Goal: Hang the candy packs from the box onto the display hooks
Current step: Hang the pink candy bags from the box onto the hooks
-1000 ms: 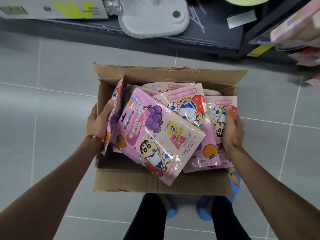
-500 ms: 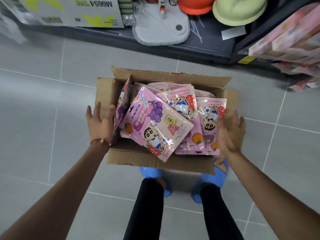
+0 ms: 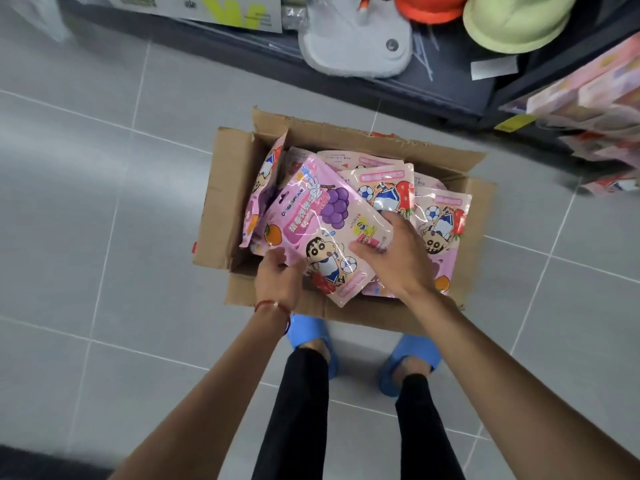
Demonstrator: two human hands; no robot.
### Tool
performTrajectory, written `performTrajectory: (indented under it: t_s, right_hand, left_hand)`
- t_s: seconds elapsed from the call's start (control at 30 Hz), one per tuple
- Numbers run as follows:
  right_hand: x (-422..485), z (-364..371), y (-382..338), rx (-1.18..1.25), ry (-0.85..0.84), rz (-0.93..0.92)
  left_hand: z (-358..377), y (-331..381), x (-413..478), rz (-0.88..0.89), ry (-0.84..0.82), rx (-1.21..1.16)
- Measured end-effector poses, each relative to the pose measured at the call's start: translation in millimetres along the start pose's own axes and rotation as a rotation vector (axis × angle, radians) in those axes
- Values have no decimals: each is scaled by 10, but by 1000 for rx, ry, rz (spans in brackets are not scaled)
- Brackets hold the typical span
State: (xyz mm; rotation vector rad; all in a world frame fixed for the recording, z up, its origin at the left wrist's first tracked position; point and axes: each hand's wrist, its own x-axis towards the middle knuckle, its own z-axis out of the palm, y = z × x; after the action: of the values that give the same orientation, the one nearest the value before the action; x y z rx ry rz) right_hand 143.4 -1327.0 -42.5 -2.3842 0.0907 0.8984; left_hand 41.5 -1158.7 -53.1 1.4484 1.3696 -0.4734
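Store aisle, seen from my head camera: a grey tiled floor (image 3: 104,209) runs under a dark shelf (image 3: 450,88), and at the far right edge hangs a display (image 3: 595,105) of pink packets, its hooks hidden from me.

Centre frame, the open cardboard box (image 3: 221,192) sits on the floor just ahead of my feet, filled with pink candy packs (image 3: 446,220) lying loose on one another.

The top pack (image 3: 311,220), printed with grapes and a cartoon boy, lies tilted across the heap, its near corner overhanging the box's front wall.

My left hand (image 3: 277,282), a red wrist cord (image 3: 273,306) behind it, curls round that pack's near-left edge. My right hand (image 3: 398,258) lies on the pack's right side, fingers loose and spread, pressing rather than clasping.

As I read it, this is the pick-up, at the very start: the box is full. Next I must lift the pack clear without dragging its neighbours, find its hang hole, and carry it right to the display.
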Motion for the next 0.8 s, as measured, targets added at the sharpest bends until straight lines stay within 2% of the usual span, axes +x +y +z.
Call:
performTrajectory:
  t_s: [0.1,0.23,0.33,0.5,0.67,0.8]
  right_hand:
    - [138,-11,-50,47,-115,81]
    - [101,-72,-11,170,-249,52]
    - [-51,-194,92,300,-216,37]
    - [-317,-579,418,484,-69,87]
    - [-415,-894,889,517,76,159]
    - [-345,-916,1190,544,97,194]
  left_hand:
    - [-9,-18,51,-15,-20,22]
    - [-11,-10,-1,15,-21,13]
    - [-2,11,-149,35,3,-11]
    - [176,47,-432,86,57,-46]
    - [563,148,-448,148,-11,60]
    - [797,308,-223,319,49,249]
